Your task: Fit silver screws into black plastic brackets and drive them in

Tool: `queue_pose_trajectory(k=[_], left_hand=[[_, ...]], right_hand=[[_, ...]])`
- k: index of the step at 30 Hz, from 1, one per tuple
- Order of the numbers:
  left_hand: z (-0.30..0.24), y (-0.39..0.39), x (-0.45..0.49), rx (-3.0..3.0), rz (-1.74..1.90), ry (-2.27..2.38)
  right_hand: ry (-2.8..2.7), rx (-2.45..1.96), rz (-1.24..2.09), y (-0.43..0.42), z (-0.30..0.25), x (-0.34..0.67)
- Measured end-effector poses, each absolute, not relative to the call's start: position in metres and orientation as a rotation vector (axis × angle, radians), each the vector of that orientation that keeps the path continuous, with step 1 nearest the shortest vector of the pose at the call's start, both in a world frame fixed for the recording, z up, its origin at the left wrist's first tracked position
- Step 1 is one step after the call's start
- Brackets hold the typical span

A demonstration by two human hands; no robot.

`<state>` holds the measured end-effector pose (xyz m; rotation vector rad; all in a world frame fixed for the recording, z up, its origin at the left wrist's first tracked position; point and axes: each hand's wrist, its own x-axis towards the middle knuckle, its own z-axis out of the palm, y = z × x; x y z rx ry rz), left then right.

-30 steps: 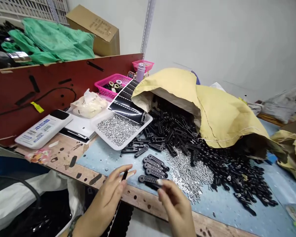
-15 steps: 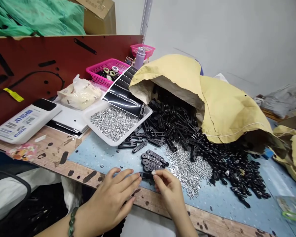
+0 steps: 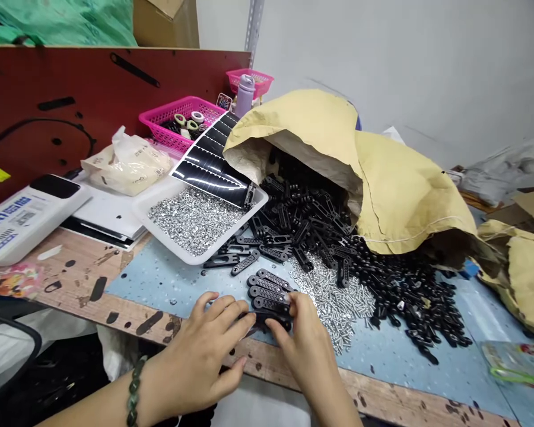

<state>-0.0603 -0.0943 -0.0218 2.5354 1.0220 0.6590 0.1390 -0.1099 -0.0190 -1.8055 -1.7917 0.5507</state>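
Note:
A small row of black slotted plastic arms [image 3: 267, 289] lies side by side near the front of the blue mat. The nearest black plastic arm [image 3: 273, 322] is between my two hands, partly covered by fingers. My left hand [image 3: 209, 350], with a green bead bracelet at the wrist, has its fingers stretched out, their tips at that arm's left end. On the right, my right hand [image 3: 305, 341] has thumb and forefinger around the arms' right end, the thumb against the nearest one. Loose silver screws [image 3: 333, 305] lie just beyond my right hand.
A white tray [image 3: 184, 256] of small metal nuts stands behind the row. Yellow paper sacks [image 3: 302, 118] spill black parts [image 3: 396, 290] over the mat. At the left are a white device [image 3: 31, 219] and a plastic bag [image 3: 129, 163]; behind stands a pink basket [image 3: 169, 139].
My right hand has gone from pinching at the nearest arm's right end to spreading thumb and forefinger around the row's right end. The nearest arm now sits closer against the row.

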Motion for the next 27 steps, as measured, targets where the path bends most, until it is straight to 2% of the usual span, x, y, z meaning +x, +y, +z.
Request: queue_pose_trajectory(k=[4, 7, 10, 13, 16, 27], left_hand=[[-0.013, -0.093, -0.053, 2.439, 0.630, 0.960], [-0.011, -0.089, -0.052, 2.294, 0.631, 1.103], [-0.016, -0.083, -0.054, 2.260, 0.697, 1.273], [-0.024, -0.081, -0.054, 2.468, 0.646, 1.158], [-0.032, -0.084, -0.051, 2.634, 0.602, 1.030], [-0.032, -0.081, -0.046, 2.668, 0.571, 1.005]], right_hand=[[-2.003, -1.318, 0.636, -0.120, -0.006, 0.128], [-1.970, -1.142, 0.594, -0.125, -0.002, 0.124], [-1.714, -1.301, 0.690, -0.123, -0.002, 0.136], [-1.483, -1.561, 0.924, -0.109, -0.009, 0.151], [-1.424, -1.642, 1.046, -0.092, -0.019, 0.158], [-1.606, -1.766, 1.022, -0.074, -0.018, 0.155]])
